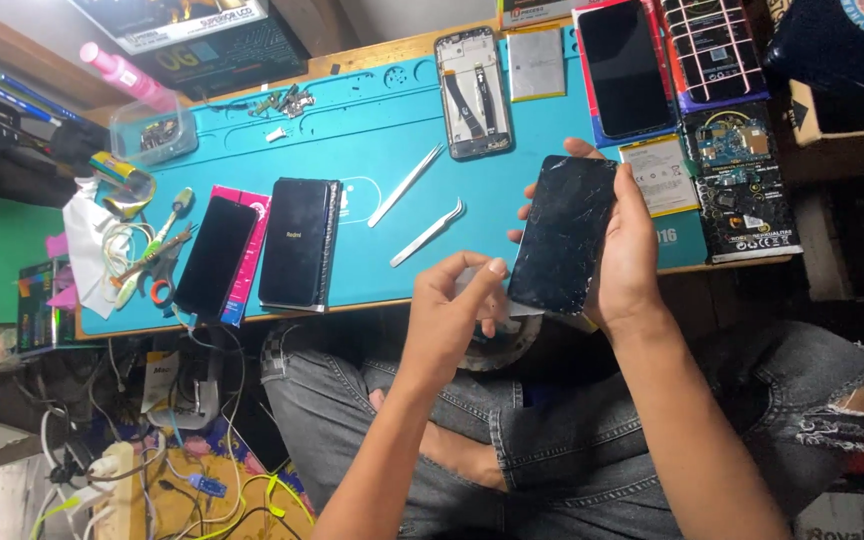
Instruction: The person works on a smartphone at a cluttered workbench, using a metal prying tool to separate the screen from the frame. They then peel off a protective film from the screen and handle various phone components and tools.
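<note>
My right hand [632, 255] grips a black phone [564, 232] with a cracked glass face, held upright over my lap just in front of the table edge. My left hand [449, 312] is beside the phone's lower left corner, its thumb and fingers pinched on what looks like a thin clear film [472, 285] at that corner. Behind both hands lies the blue work mat [362, 130].
On the mat lie two metal tweezers [407, 185], two dark phones [297, 240], an opened phone frame [474, 92], a battery [535, 62], circuit boards [742, 170] and a scissors-and-screwdriver pile [157, 255]. A clear tub [152, 135] stands far left. Cables hang below the table.
</note>
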